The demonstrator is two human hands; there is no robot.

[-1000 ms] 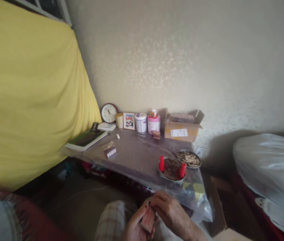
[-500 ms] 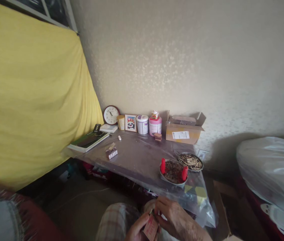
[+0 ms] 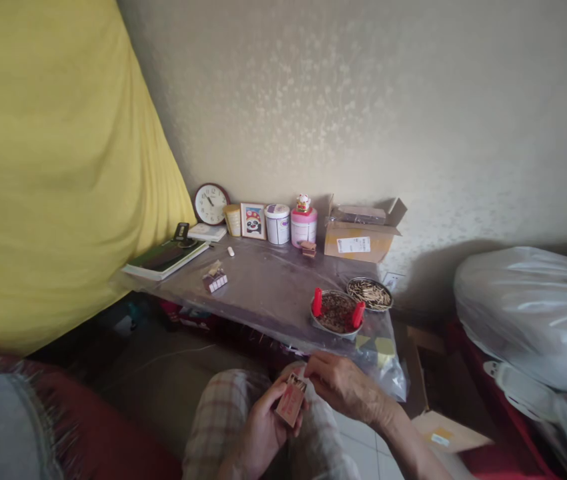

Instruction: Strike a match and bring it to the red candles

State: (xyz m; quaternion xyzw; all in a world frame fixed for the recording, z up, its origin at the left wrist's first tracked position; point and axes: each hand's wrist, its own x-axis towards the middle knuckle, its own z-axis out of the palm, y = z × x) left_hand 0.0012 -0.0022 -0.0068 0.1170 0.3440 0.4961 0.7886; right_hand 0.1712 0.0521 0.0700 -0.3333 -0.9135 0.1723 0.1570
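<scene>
My left hand (image 3: 263, 420) is closed around a small matchbox (image 3: 290, 404) above my lap. The box is tilted, with red print on its face, and its upper end is slid open, showing match ends inside. Beside that open end is my right hand (image 3: 338, 383), its fingers pinched together. Whatever the fingertips hold, if anything, is too small to make out. Beyond the hands, a round metal dish (image 3: 336, 331) with dark contents has two red clips (image 3: 317, 303) on its rim. A second dish (image 3: 387, 307) behind it holds many matchsticks (image 3: 369, 293).
On the plastic-covered table (image 3: 258, 287) stand a clock (image 3: 212, 204), a panda picture (image 3: 253, 221), two canisters (image 3: 278, 225) and a cardboard box (image 3: 361, 243). A book (image 3: 166, 260) and a small carton (image 3: 215, 279) lie at left. An open carton (image 3: 451, 427) sits on the floor at right.
My right hand has drawn away from the matchbox, up and to the right. The box's open end now shows. The whole view has shifted slightly.
</scene>
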